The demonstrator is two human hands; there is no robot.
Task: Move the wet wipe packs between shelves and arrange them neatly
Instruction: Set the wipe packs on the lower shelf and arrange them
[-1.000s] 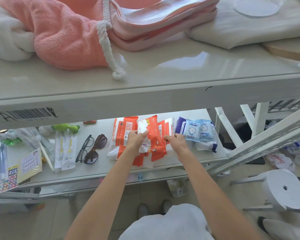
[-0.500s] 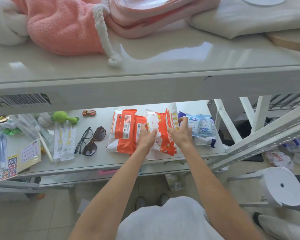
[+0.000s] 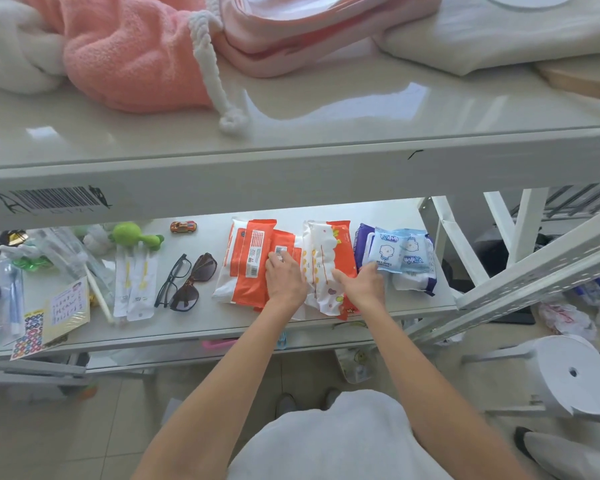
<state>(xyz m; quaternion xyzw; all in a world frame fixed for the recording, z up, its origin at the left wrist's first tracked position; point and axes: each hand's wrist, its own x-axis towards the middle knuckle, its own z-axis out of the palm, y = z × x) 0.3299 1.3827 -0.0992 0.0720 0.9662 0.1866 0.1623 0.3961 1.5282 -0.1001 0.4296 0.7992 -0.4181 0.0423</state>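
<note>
The patterned wipe pack [image 3: 321, 271] lay on the lower shelf [image 3: 208, 318] between the orange packs [image 3: 248, 265] and the blue packs [image 3: 400, 254]. The left hand [image 3: 284, 284] pressed flat on the orange ones. The right hand [image 3: 361, 287] touched the patterned pack, its grip unclear. A hard shove might spill the overlapping packs off the front edge or into the nearby sunglasses [image 3: 194, 278].

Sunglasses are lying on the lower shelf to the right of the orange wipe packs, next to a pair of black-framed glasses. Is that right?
Not quite. The head view shows the sunglasses on the lower shelf to the left of the orange wipe packs, not to the right. They do lie next to the black-framed glasses.
</note>
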